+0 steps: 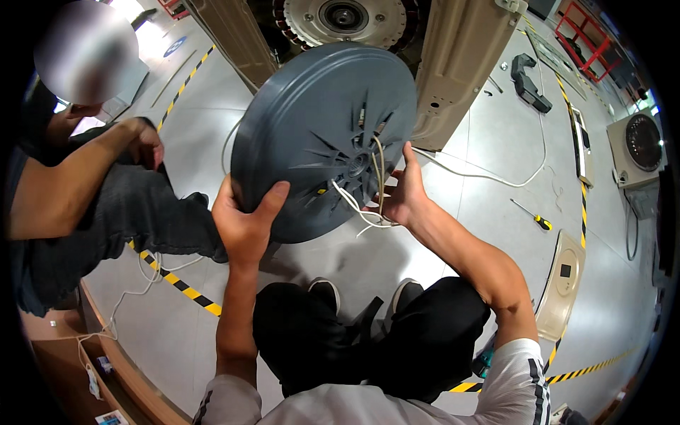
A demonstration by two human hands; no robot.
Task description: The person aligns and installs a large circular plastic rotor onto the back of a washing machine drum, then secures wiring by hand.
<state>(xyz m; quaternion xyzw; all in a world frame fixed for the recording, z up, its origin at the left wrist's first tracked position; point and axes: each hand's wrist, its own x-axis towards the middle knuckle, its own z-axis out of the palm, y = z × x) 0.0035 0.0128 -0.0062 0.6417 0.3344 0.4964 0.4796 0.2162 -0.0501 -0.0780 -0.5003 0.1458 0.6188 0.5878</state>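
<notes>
I hold a large grey round plastic disc (312, 120) with radial ribs around its hub, tilted up in front of me. My left hand (244, 216) grips its lower left rim, thumb across the face. My right hand (404, 191) holds the right side near the hub, where thin white wires (368, 205) hang out of the disc and loop beside my fingers. Behind the disc stands an opened beige appliance cabinet (460, 64) with a round motor (343, 18) showing.
Another person (92, 198) in dark trousers crouches at the left. A yellow-handled screwdriver (533, 215) and a white cable (496, 177) lie on the grey floor at right. A beige panel (563, 283), a black part (530, 81) and yellow-black floor tape (180, 287) are nearby.
</notes>
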